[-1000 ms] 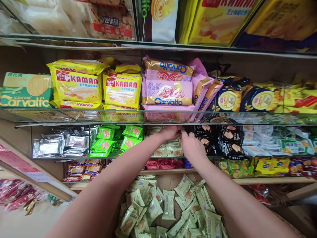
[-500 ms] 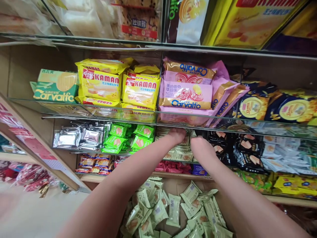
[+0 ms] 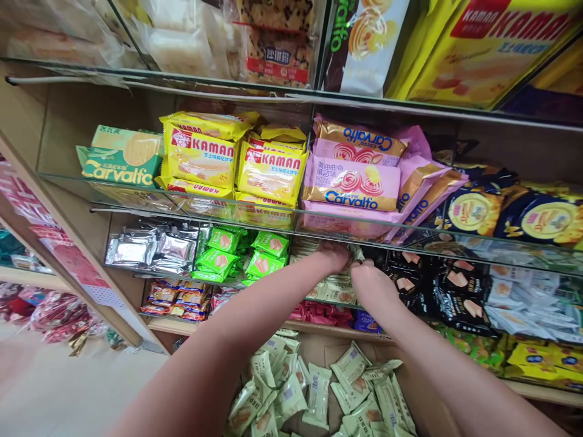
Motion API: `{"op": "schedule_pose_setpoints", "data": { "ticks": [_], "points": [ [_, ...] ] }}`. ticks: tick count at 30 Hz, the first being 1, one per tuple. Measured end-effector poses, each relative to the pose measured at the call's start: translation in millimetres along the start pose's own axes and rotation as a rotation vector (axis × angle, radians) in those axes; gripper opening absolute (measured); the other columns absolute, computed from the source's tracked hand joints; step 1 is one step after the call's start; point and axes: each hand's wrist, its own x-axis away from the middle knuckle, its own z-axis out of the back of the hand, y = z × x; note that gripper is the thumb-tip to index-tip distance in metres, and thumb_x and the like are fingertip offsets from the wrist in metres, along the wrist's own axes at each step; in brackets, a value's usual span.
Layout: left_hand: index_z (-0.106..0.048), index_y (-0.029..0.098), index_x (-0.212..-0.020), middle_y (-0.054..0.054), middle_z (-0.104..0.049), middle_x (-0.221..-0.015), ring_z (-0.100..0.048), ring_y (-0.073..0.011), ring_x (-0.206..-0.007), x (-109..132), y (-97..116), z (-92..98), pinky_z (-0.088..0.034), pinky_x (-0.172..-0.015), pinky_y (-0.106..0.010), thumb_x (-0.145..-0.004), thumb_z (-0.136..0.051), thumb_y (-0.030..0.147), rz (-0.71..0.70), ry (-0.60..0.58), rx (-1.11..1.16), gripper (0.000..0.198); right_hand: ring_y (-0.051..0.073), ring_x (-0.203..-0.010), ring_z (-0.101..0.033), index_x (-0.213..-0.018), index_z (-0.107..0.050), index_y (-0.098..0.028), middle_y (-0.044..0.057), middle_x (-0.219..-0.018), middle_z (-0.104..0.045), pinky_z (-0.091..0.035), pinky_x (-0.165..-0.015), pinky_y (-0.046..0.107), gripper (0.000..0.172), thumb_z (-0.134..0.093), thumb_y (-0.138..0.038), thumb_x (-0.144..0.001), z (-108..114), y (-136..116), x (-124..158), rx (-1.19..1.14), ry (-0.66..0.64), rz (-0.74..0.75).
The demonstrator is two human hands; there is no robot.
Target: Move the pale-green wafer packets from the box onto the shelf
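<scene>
Both my arms reach into a shelf compartment of pale green wrapped wafer packets [image 3: 337, 294]. My left hand [image 3: 334, 258] is in among the packets at the back, bent at the wrist, its fingers hidden. To its right, my right hand [image 3: 368, 282] is curled closed at the compartment's right side, touching or very close to the packets there. What it holds, if anything, is hidden. Below my arms, an open cardboard box [image 3: 423, 379] holds many loose packets [image 3: 317, 394] of the same pale green kind.
A glass shelf edge [image 3: 255, 212] runs just above my hands, carrying yellow packs [image 3: 200, 158] and pink cookie packs [image 3: 350, 179]. Green packets [image 3: 218, 261] fill the compartment to the left, black packets [image 3: 460, 279] the one to the right. Small packs [image 3: 175, 297] lie on the lower shelf.
The view has shifted, so the shelves appear slightly lower and farther right. Both hands stay in the same compartment, and the right hand looks a little more curled.
</scene>
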Motion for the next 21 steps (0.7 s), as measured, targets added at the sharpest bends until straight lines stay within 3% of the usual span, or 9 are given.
{"op": "schedule_pose_setpoints", "data": {
  "ticks": [14, 21],
  "points": [
    [-0.05, 0.015, -0.108, -0.008, -0.053, -0.109, -0.055, -0.0197, -0.093, 1, -3, -2.5, -0.046, -0.077, -0.04, -0.084, -0.048, 0.028, 0.039, 0.025, 0.006, 0.028, 0.024, -0.071, -0.065, -0.091, -0.058, -0.003, 0.02, -0.085, -0.057, -0.05, -0.055, 0.029, 0.027, -0.037, 0.002, -0.075, 5, -11, -6, 0.003, -0.032, -0.076],
    [-0.05, 0.015, -0.109, -0.008, -0.053, -0.11, -0.054, -0.0198, -0.093, -3, -4, -4.1, -0.046, -0.077, -0.04, -0.083, -0.049, 0.028, 0.039, 0.103, 0.09, 0.029, 0.025, -0.076, -0.064, -0.092, -0.061, -0.003, 0.022, -0.094, -0.056, -0.049, -0.058, 0.029, 0.028, -0.038, 0.0, -0.075, 2, -11, -17, 0.0, -0.095, -0.064]
  ]
}}
